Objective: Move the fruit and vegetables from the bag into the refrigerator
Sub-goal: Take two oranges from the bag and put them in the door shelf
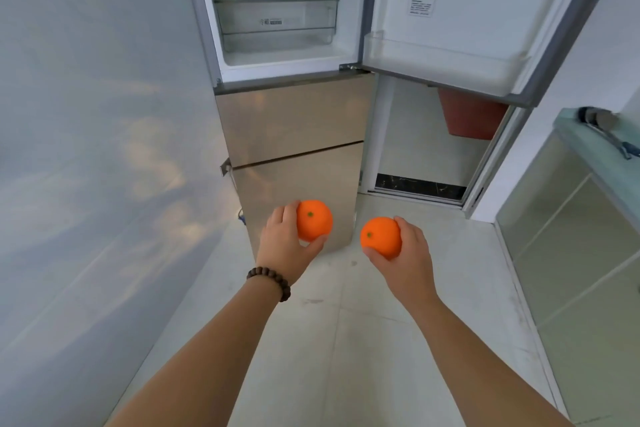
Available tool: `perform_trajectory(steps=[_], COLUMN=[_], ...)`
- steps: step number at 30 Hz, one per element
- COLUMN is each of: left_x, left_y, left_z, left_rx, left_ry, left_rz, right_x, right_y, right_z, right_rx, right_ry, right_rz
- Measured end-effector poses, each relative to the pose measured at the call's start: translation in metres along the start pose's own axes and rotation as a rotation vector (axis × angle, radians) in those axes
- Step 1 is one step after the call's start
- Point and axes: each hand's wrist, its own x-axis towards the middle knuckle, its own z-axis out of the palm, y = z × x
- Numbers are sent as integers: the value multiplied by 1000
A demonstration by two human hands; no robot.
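Wall (86,149): a pale, glossy surface fills the left side of the view, just beside the refrigerator
Refrigerator (294,121): stands ahead of the person, its upper compartment open and the two brushed-metal lower fronts shut
Upper door (485,10): swung wide to the right, a printed label on its inner face and a clear door bin (443,61) along its bottom edge
Floor (363,322): light tiles run from the person's arms to the foot of the refrigerator
Table (599,149): a pale green counter at the right edge, with glass-fronted cabinets below and a metal fitting lying on top
Crisper drawer (277,22): clear plastic, closed, sitting at the base of the open compartment under a bare shelf
Left hand (282,246): raised in front of the lower refrigerator doors, a dark beaded bracelet (268,281) at the wrist; fingers curled round the left orange, thumb beneath it
Right hand (407,253): held level with the other, well apart from it; fingers wrapped behind the right orange, thumb under it
Left orange (314,220): gripped in the air, green stem spot facing the camera, below the open compartment
Right orange (380,236): gripped in the air above the floor, stem spot turned toward the camera, outside the refrigerator
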Motion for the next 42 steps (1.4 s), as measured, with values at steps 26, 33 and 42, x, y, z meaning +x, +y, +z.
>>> perform_trajectory(steps=[26, 33, 42], left_x=[489, 580, 660], left_y=[95, 140, 165], left_z=[44, 63, 101], left_rx=[-246, -376, -51], left_ry=[63, -80, -677], left_rz=[477, 612, 829], right_x=[428, 496, 558], right_y=[-60, -66, -58], right_z=[-22, -61, -87], right_rx=[-13, -99, -129], right_ry=[447, 552, 81], right_rz=[-161, -95, 192])
